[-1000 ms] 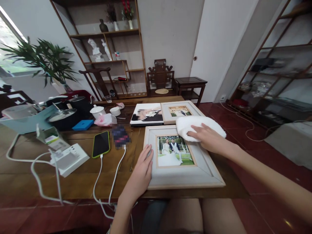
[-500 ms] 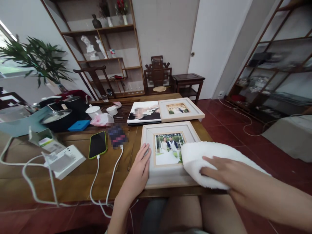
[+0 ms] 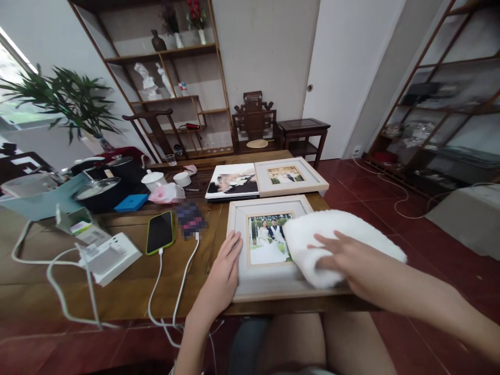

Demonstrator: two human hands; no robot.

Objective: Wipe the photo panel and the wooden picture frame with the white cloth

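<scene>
Gripping a white cloth (image 3: 357,224), the right hand (image 3: 347,260) holds it over the right side of a photo frame (image 3: 267,237), which lies on the desk (image 3: 128,291). The left hand (image 3: 225,264) rests open along its left edge. Behind lies a second frame (image 3: 287,176).

Left forearm (image 3: 198,324) extended forward from the lower edge of view; the left hand (image 3: 226,268) lay back uppermost, fingers close together. Right forearm (image 3: 425,299) entered from the right; the right hand (image 3: 347,255), slightly blurred, was palm down, gripping, thumb apart. Bare thighs (image 3: 299,344) showed below.
</scene>
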